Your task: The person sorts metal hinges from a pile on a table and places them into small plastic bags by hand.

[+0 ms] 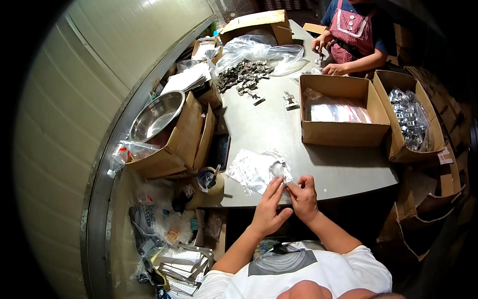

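Grey table (269,129), cluttered w/ boxes (343,112)

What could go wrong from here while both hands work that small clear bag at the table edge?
The small clear bag, pinched between the left hand and right hand, sits right over the table edge, so anything dropped may fall to the floor. The loose pile of clear bags beside them could slide off if nudged.
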The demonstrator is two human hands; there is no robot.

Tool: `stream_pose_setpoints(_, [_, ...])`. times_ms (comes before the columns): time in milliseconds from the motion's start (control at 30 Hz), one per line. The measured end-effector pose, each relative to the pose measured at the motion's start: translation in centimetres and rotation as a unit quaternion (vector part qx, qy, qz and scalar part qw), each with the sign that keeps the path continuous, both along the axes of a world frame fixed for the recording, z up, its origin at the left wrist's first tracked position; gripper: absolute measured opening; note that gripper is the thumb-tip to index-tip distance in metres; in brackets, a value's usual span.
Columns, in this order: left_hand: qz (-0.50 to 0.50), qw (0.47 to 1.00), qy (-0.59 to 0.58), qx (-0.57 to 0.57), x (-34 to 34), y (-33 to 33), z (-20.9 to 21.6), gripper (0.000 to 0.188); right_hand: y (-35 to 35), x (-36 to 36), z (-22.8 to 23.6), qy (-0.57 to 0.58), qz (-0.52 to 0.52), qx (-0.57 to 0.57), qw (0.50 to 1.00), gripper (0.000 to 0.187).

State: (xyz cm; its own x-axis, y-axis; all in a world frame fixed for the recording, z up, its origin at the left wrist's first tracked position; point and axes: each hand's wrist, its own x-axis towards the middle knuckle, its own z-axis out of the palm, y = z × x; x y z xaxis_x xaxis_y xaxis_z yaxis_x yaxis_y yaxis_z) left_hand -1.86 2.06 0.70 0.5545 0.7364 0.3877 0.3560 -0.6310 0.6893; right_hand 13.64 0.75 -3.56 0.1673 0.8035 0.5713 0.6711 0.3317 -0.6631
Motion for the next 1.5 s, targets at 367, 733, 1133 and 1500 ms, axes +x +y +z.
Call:
stream_pose_setpoints(367, [0.086, 0.994, -0.017, 0.064, -0.3, -0.8, -2.0, 0.064, 0.1, 0.6, -1.8, -0.216, -0.001, 0.181, 0.960, 0.020])
stream_pose_setpoints(733, [0.134, 0.957, 0.182, 0.180, -3.2, 0.6, -1.2, 0.015, 0.8, 1.5, 0.3, -0.275, 0.079, 0.016, 0.958, 0.034])
stream_pose_setpoints(1133, [0.036, 0.979, -0.199, 0.032, -3.8, 6.7, 6.5, 0.026, 5.0, 5.2, 12.4, -0.106, 0.221, 0.110, 0.963, 0.012])
stream_pose_setpoints(1500, [0.038, 0.956, -0.215, -0.195, 0.1, 4.1, 1.2, 0.048, 0.9, 7.9, 8.8, -0.010, 0.272, -0.034, 0.962, 0.015])
